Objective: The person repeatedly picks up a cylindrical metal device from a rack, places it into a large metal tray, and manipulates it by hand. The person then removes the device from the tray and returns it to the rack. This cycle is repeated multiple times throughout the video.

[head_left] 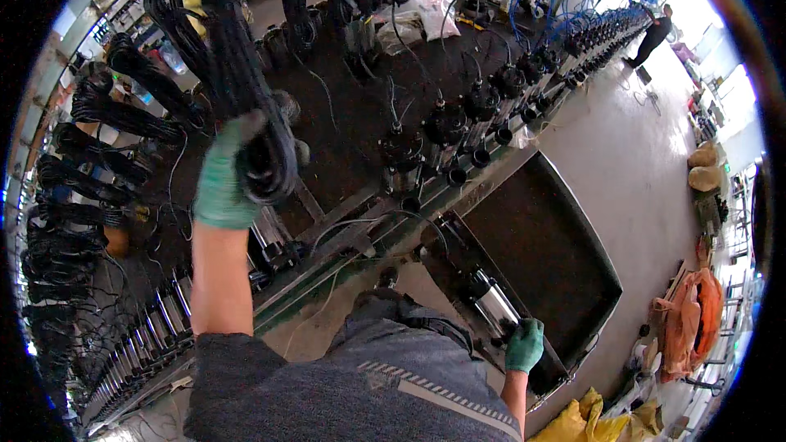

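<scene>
Near 9 o'clock, the left hand [223, 180] has its grip closed around a big black cable loop [239, 74], which reaches up toward 11 o'clock. Between 4 and 5 o'clock, the right hand [525, 345] is at the low end of a silver tube [497, 308]; I can't tell how tight its grip is. The tube lies at the 8 o'clock side of a dark tray [565, 266] with a raised rim. Tubes with black tops [446, 123] stand along the dark surface [352, 119] toward 2 o'clock. A white bag [435, 16] sits near 12 o'clock, a yellow bag [573, 422] near 5. I can't tell what is in them.
</scene>
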Demonstrator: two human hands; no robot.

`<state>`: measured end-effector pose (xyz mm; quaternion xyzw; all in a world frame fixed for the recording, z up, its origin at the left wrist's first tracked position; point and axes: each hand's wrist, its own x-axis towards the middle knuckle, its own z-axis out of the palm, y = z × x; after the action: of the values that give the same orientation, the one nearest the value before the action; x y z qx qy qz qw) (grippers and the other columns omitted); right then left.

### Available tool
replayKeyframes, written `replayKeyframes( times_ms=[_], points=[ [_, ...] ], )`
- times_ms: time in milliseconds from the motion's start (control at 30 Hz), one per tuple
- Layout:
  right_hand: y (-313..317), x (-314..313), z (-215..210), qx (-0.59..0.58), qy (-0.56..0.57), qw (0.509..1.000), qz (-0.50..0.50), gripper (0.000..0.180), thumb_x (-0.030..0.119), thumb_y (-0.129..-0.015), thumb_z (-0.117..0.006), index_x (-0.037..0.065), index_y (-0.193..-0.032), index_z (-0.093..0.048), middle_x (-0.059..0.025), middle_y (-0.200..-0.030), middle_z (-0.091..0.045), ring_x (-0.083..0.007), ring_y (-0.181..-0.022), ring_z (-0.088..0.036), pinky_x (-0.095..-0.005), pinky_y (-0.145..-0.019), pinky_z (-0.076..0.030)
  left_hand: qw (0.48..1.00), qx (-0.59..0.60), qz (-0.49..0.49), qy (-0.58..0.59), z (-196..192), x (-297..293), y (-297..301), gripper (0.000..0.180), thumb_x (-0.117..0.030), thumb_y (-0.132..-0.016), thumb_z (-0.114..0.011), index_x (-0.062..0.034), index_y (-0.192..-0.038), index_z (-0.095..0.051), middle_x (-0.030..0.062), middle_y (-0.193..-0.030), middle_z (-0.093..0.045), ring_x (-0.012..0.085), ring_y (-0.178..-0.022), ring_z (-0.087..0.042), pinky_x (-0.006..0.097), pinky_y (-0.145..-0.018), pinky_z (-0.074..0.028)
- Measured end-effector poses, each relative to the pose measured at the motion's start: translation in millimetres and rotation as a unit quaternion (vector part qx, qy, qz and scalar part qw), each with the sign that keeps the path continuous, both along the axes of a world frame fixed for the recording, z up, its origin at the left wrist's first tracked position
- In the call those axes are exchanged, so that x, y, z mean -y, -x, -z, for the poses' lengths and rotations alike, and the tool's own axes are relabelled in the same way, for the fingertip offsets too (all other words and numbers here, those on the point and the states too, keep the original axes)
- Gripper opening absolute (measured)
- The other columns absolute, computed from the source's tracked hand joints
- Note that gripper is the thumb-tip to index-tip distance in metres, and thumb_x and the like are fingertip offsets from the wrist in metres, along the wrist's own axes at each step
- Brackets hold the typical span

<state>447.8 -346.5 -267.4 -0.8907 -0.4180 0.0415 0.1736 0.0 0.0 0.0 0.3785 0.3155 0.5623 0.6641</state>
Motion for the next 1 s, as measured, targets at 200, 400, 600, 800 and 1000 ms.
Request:
replayKeyframes(
  times_ms=[200,400,600,800,1000],
  points=[
    [10.0,-12.9,-12.1,-0.003,-0.042,0.999,-0.017,0.007,0.017,-0.092,-0.064,0.012,-0.096,-0.067,-0.0094,-0.107,-0.066,-0.0366,-0.091,-0.069,-0.0458,-0.074,-0.055,0.844,-0.536,-0.001,0.018,218.3,-61.9,18.1,0.051,-0.042,-0.093,-0.074,-0.0013,-0.122,-0.069,0.013,-0.121,-0.071,0.0285,-0.111,-0.067,0.039,-0.103,-0.049],
    [4.7,-1.0,-7.2,0.001,-0.066,0.998,-0.006,0.018,0.016,-0.092,-0.064,0.013,-0.11,-0.069,-0.0106,-0.114,-0.066,-0.038,-0.093,-0.068,-0.0474,-0.076,-0.054,0.721,-0.668,-0.024,-0.184,288.1,-22.5,-39.1,0.038,-0.027,-0.092,-0.074,-0.0025,-0.12,-0.067,0.0222,-0.128,-0.065,0.0373,-0.116,-0.063,0.044,-0.097,-0.051],
    [0.3,-7.1,-5.6,0.01,-0.029,0.999,-0.007,0.012,0.019,-0.091,-0.065,0.016,-0.103,-0.066,-0.0093,-0.117,-0.067,-0.0383,-0.091,-0.07,-0.0483,-0.072,-0.056,0.77,-0.537,0.202,-0.279,276.4,33.8,-104.5,0.031,-0.016,-0.095,-0.067,-0.0058,-0.125,-0.065,0.0161,-0.126,-0.066,0.0344,-0.111,-0.066,0.041,-0.091,-0.055],
    [0.6,-4.3,0.6,0.02,-0.042,0.999,-0.005,0.01,0.02,-0.092,-0.064,0.016,-0.101,-0.066,-0.0099,-0.114,-0.066,-0.0384,-0.084,-0.069,-0.0491,-0.068,-0.056,0.491,-0.658,0.201,-0.534,297.6,37.8,-171.4,0.056,-0.033,-0.087,-0.072,-0.0141,-0.139,-0.059,0.0128,-0.139,-0.061,0.034,-0.132,-0.055,0.059,-0.119,-0.026],
    [4.5,-8.6,-3.5,0.006,-0.054,0.998,0.013,0.011,0.019,-0.09,-0.066,0.015,-0.1,-0.066,-0.0103,-0.108,-0.066,-0.0373,-0.082,-0.069,-0.0485,-0.066,-0.055,0.604,-0.598,0.478,-0.221,294.4,45.0,-176.9,0.033,-0.029,-0.097,-0.067,-0.0032,-0.117,-0.067,0.0163,-0.108,-0.071,0.0346,-0.097,-0.068,0.044,-0.087,-0.053]
  ],
)
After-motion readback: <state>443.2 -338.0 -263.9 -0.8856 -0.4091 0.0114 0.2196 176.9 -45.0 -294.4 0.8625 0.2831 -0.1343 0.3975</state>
